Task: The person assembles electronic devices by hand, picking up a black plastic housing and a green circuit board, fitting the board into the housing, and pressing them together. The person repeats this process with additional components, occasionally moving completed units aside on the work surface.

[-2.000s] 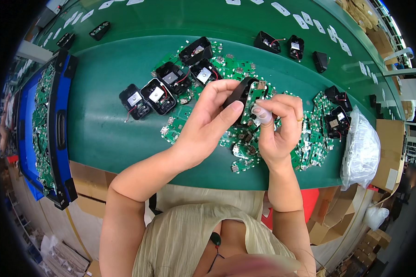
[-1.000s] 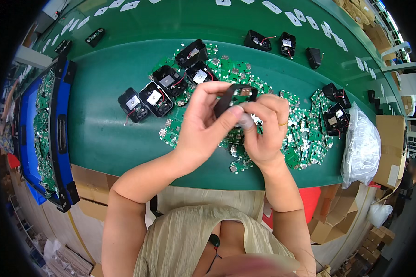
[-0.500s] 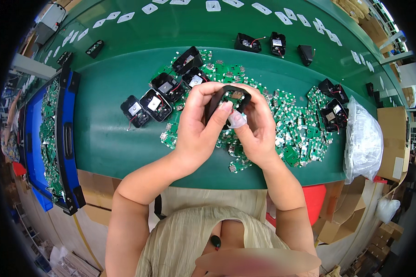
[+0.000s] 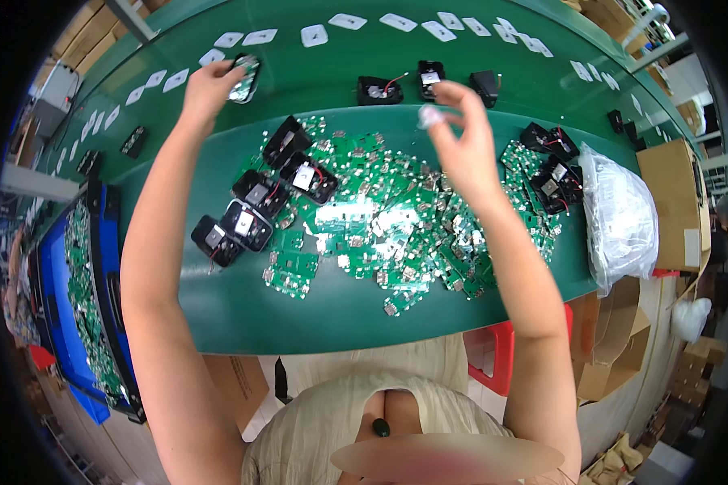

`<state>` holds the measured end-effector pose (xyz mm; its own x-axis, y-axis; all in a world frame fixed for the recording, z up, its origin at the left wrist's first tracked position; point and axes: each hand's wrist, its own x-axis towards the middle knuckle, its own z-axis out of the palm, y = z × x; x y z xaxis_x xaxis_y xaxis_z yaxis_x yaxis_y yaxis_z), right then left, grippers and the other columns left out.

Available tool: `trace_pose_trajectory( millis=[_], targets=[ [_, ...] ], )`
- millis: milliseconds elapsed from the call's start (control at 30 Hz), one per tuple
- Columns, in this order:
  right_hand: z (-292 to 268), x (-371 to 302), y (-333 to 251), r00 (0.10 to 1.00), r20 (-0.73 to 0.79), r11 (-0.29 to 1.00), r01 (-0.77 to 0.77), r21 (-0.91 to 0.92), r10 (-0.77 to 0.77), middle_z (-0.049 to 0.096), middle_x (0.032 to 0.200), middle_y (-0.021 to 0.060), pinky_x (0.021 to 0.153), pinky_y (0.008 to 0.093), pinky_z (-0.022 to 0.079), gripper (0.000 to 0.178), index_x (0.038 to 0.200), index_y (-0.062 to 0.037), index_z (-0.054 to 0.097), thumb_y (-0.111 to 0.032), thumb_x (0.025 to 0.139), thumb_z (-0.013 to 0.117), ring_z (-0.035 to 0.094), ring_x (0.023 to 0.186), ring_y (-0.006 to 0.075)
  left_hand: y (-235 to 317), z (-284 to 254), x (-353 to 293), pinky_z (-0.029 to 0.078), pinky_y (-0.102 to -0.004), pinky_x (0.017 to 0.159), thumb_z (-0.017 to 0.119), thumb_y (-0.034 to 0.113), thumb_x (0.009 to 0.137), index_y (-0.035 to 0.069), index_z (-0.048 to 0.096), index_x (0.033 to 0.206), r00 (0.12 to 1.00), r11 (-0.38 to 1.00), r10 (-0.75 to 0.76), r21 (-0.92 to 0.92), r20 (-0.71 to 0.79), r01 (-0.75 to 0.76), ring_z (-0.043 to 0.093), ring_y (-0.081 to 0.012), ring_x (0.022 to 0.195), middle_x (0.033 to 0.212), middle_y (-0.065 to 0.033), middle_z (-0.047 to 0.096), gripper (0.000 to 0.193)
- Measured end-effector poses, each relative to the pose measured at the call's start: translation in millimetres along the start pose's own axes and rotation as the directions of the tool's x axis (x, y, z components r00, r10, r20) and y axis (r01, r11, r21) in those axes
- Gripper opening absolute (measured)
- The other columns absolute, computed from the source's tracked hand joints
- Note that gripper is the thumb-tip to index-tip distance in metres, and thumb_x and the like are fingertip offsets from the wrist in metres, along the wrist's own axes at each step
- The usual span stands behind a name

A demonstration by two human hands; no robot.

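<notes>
My left hand (image 4: 208, 94) is stretched to the far left. Its fingers grip the edge of a small black plastic case (image 4: 253, 86) with a green circuit board (image 4: 243, 71) in it, at the conveyor-like green strip. My right hand (image 4: 466, 137) reaches over the far side of the table, thumb and fingers apart and slightly blurred. A whitish covering (image 4: 430, 118) shows at the thumb tip. Just beyond those fingers stands an open black case (image 4: 431, 71) with a white-labelled part inside. Beside it are another case with a red wire (image 4: 380, 90) and a tilted black case (image 4: 484, 87).
Loose green circuit boards (image 4: 412, 226) are heaped mid-table. Several open black cases (image 4: 248, 225) lie left of the heap, others (image 4: 556, 184) to its right. White pieces (image 4: 315, 35) line the far strip. A blue crate (image 4: 61, 267) stands left; a clear plastic bag (image 4: 623, 218) and cardboard box (image 4: 670, 202) sit right.
My hands, together around a black case over the boards, have parted. The left has carried a case to the far left; the right has moved up toward the cases at the far side.
</notes>
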<state>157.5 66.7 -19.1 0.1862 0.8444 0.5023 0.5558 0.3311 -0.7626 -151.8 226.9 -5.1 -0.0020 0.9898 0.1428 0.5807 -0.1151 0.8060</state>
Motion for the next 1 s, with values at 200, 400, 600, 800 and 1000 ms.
trace_pose_trajectory(
  millis=[200,400,600,800,1000],
  targets=[
    [-18.6,67.1,73.1,0.986,-0.082,0.893,-0.166,-0.418,0.145,0.055,0.101,0.0157,0.08,0.04,0.044,0.034,0.109,-0.0047,0.052,-0.024,0.082,0.058,0.055,0.092,0.0308,-76.9,-22.2,53.7,0.046,-0.0293,0.073,0.069,0.029,0.071,0.002,0.06,0.091,0.965,0.87,-0.262,0.434,0.009,0.232,0.06,-0.0203,0.082,0.088,-0.0113,0.063,0.036],
    [17.7,91.0,62.6,0.906,0.161,0.754,-0.214,-0.62,0.39,0.054,0.113,0.0181,0.085,0.0406,0.044,0.068,0.123,-0.0049,0.042,-0.046,0.074,0.063,0.054,0.103,0.0317,-6.4,20.5,23.0,0.04,-0.0391,0.092,0.066,0.04,0.075,0.002,0.048,0.117,0.912,0.695,0.408,0.629,0.053,-0.347,0.048,-0.0331,0.111,0.119,-0.0195,0.05,0.06],
    [2.6,111.8,76.1,0.993,0.059,0.783,-0.041,-0.621,0.099,0.059,0.104,0.0139,0.08,0.0375,0.046,0.058,0.121,-0.011,0.046,-0.032,0.071,0.066,0.059,0.094,0.0282,66.8,107.9,-33.9,0.038,-0.0406,0.095,0.066,0.041,0.074,-0.004,0.044,0.121,0.704,0.656,0.505,0.308,0.5,-0.689,0.044,-0.0356,0.114,0.122,-0.0215,0.047,0.069],
    [-128.8,133.2,143.6,0.93,-0.074,0.394,-0.223,-0.892,0.359,0.054,0.115,0.0166,0.085,0.0449,0.045,0.057,0.119,-0.0083,0.041,-0.034,0.072,0.062,0.054,0.105,0.0343,63.2,131.5,-22.0,0.044,-0.0414,0.086,0.071,0.026,0.07,-0.002,0.045,0.112,0.68,0.624,0.405,0.36,0.611,-0.694,0.05,-0.0334,0.103,0.108,-0.0177,0.053,0.057],
    [-197.2,114.6,178.9,0.807,0.062,0.322,-0.162,-0.933,0.587,0.056,0.113,0.0155,0.09,0.0405,0.043,0.058,0.124,-0.0107,0.044,-0.031,0.074,0.066,0.051,0.109,0.0304,90.3,113.1,-39.0,0.049,-0.0356,0.074,0.068,0.019,0.072,-0.004,0.043,0.109,0.84,0.888,0.33,0.16,0.43,-0.431,0.061,-0.029,0.083,0.091,-0.0174,0.06,0.05]
  ],
)
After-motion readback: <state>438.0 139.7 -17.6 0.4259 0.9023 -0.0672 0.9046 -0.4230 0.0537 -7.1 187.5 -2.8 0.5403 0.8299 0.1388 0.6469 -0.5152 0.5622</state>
